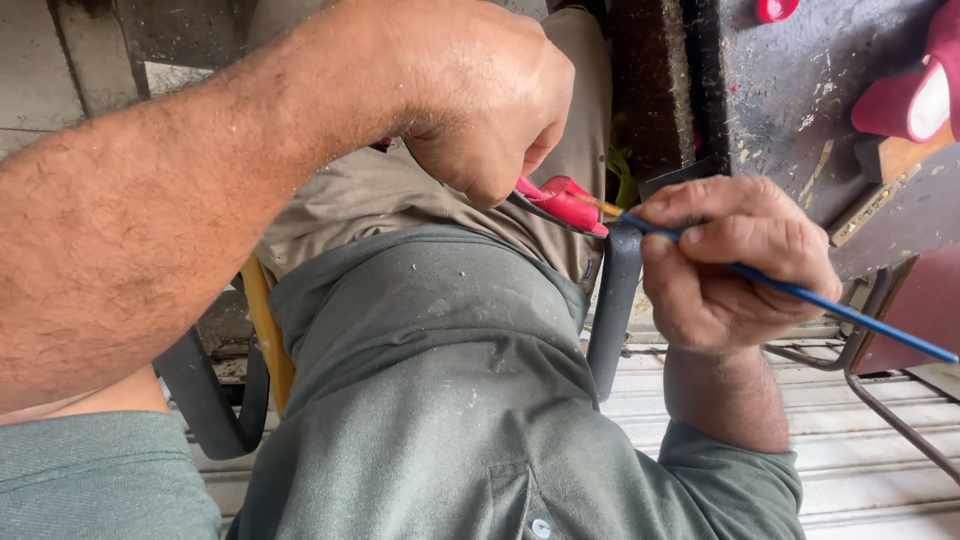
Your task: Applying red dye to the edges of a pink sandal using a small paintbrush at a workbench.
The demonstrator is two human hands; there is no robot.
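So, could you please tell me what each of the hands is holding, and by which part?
The left hand grips a red-handled tool by its handles. The right hand pinches a blue wire just behind its bare end, which meets the tool.

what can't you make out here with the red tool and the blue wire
All in the head view:
- Red-handled tool: its jaws and most of the handles are hidden inside the left hand.
- Blue wire: its far end is cut off by the right edge; the middle is covered by the right hand.
- Bare wire tip: too small to tell whether it is gripped.
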